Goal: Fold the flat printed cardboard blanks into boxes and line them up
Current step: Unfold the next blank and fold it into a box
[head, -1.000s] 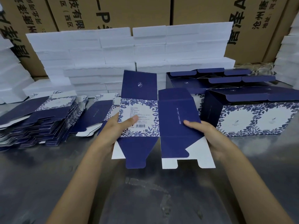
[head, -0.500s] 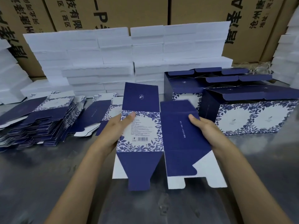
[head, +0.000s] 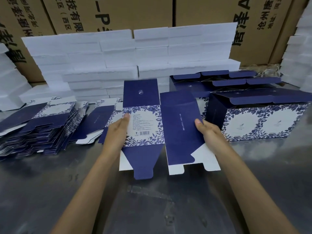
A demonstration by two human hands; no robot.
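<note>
I hold one flat cardboard blank [head: 179, 125], navy with a white and blue floral panel and a barcode, above the grey table in the middle. My left hand [head: 118, 132] grips its left edge, thumb lying on the floral panel. My right hand [head: 207, 132] grips its right edge, thumb on the navy panel. The blank's bottom flaps point toward me. A fanned stack of flat blanks [head: 38, 125] lies at the left. Folded boxes [head: 256, 122] with open lids stand in rows at the right.
White foam blocks [head: 131, 56] are stacked behind the blank, with more at the far left and far right. Brown shipping cartons [head: 118, 12] form the back wall. A loose blank [head: 96, 122] lies between the stack and my left hand. The grey table [head: 160, 203] stretches toward me.
The blank has tilted flatter and shifted slightly away from me, its bottom flaps now higher in view. My left thumb has slid further up the floral panel. Both hands keep their grip.
</note>
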